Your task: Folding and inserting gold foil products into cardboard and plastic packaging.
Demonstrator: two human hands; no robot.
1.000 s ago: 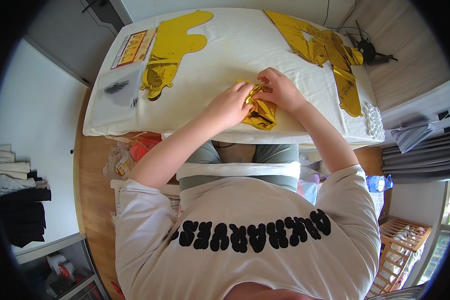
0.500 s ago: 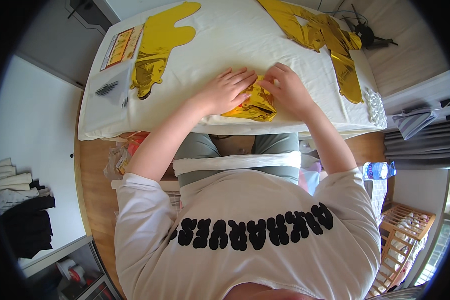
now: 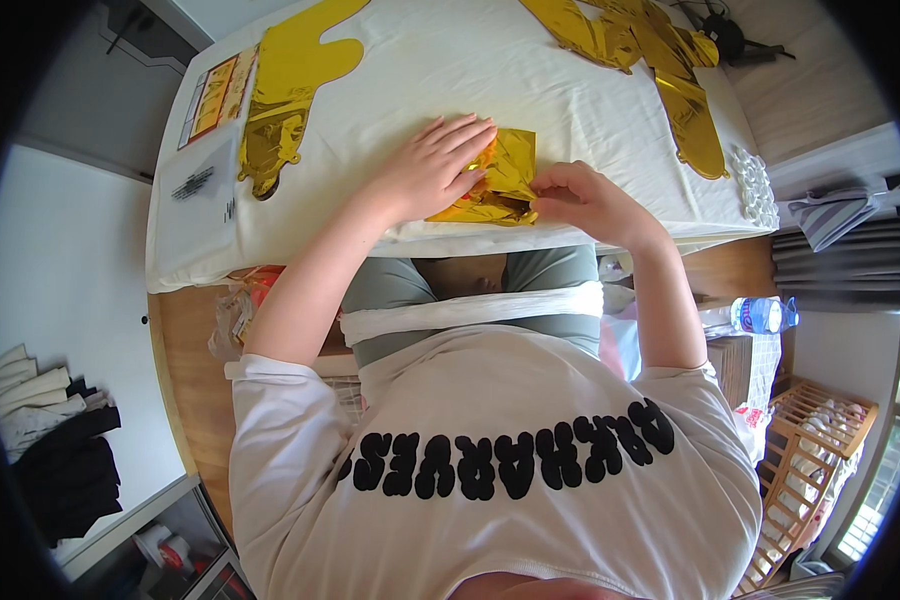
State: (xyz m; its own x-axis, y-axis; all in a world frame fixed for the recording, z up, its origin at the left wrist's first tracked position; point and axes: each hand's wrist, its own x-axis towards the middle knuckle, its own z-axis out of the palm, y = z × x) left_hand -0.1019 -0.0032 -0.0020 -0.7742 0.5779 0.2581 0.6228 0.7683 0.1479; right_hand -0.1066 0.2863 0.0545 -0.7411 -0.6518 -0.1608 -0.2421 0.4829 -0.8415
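A folded gold foil balloon point(image 3: 515, 160) lies near the front edge of the white-covered table, its lower side crumpled. My left hand point(image 3: 432, 165) rests on the balloon's left part, fingers stretched out, palm down. At the right side of the balloon, my right hand point(image 3: 585, 200) pinches the foil's edge between thumb and fingers. A flat gold foil balloon point(image 3: 295, 75) lies at the table's left, rounded in outline. More gold foil balloons point(image 3: 660, 65) overlap at the far right, one hanging toward the near right.
Beside the left balloon lie a printed sheet point(image 3: 220, 92) and a clear bag of thin dark sticks point(image 3: 196, 183). A heap of shiny silvery pieces point(image 3: 756, 188) sits at the table's right edge. Behind it is a black object point(image 3: 727, 38). A water bottle point(image 3: 760, 315) stands lower right.
My right hand has moved down from the balloon's top edge to its lower right side. The balloon's right part now lies spread out more. My left hand stays on it.
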